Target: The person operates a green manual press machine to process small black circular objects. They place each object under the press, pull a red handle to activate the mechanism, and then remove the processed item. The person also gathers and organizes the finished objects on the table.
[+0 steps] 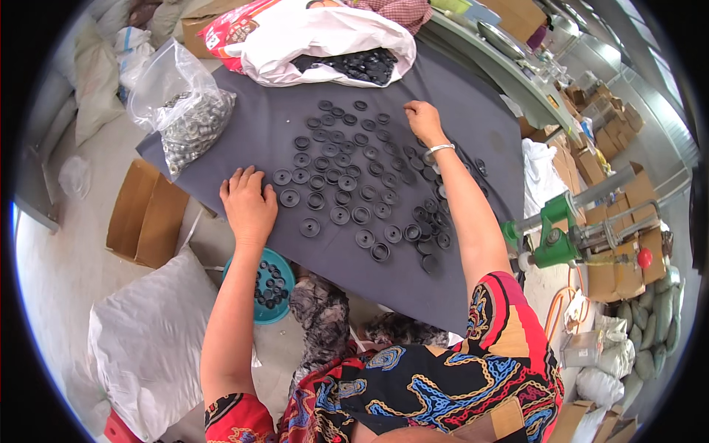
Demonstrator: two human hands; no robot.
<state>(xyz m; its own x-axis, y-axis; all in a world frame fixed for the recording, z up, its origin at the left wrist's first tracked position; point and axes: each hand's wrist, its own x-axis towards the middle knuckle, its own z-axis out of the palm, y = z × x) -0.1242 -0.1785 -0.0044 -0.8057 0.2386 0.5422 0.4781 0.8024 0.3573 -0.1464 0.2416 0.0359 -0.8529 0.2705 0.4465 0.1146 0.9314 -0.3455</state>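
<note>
Many round black plastic wheel-like discs lie spread over the dark grey cloth-covered table. At the table's left edge my left hand rests palm down with its fingers apart, just beside the nearest discs and holding nothing. My right hand reaches to the far right of the discs, a bracelet on its wrist. Its fingers are curled in and pressed together; whatever they may pinch is too small or hidden to name. More discs are heaped loosely by my right forearm, which partly hides them.
A white sack of black parts lies open at the table's far edge. A clear bag of small metal parts stands at the left corner. Below are a teal basin with black rings, a cardboard box and a green hand press at right.
</note>
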